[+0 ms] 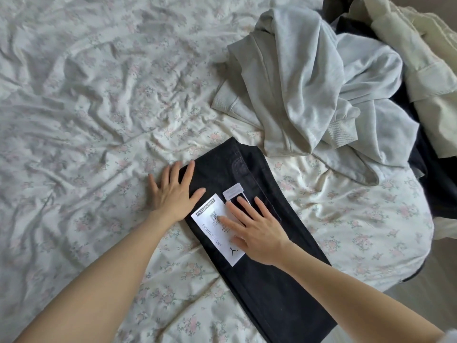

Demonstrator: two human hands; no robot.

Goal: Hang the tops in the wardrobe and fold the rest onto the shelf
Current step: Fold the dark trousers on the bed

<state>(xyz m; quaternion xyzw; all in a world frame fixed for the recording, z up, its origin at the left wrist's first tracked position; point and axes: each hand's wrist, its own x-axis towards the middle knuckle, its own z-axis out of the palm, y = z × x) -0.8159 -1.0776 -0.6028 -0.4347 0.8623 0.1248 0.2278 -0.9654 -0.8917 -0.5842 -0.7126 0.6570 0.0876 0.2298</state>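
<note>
Jeans [259, 219], black and lying in a long narrow strip, stretch across the flowered bedsheet [86, 107] from mid-bed down toward the lower right edge of the view, and every other place here is taken from them. They seem to be laid flat on the bed so that the fold comes out even before they go to the shelf. A white paper tag [212, 233] printed with a code and the words "fashion jeans" lies on top of the jeans near their upper end, with a smaller white tag [232, 191] just above it.

The left hand [173, 191] lies flat at the jeans' upper left edge, fingers straight and spread, some on the denim and some on the sheet beside it; it looks to be pinning that edge so the cloth does not slide. The right hand [257, 229] rests on the middle of the jeans, fingers straight and apart, thumb and forefinger over the paper tag, probably smoothing the strip and holding the loose tag down. Neither hand grips anything.

Up and to the right of the jeans sits a pale grey sweatshirt [309, 82] in a loose heap, not touching them. Beyond it lie a dark garment [430, 174] and a cream garment [425, 70], partly under and beside the sweatshirt. No wardrobe or shelf is in view.
</note>
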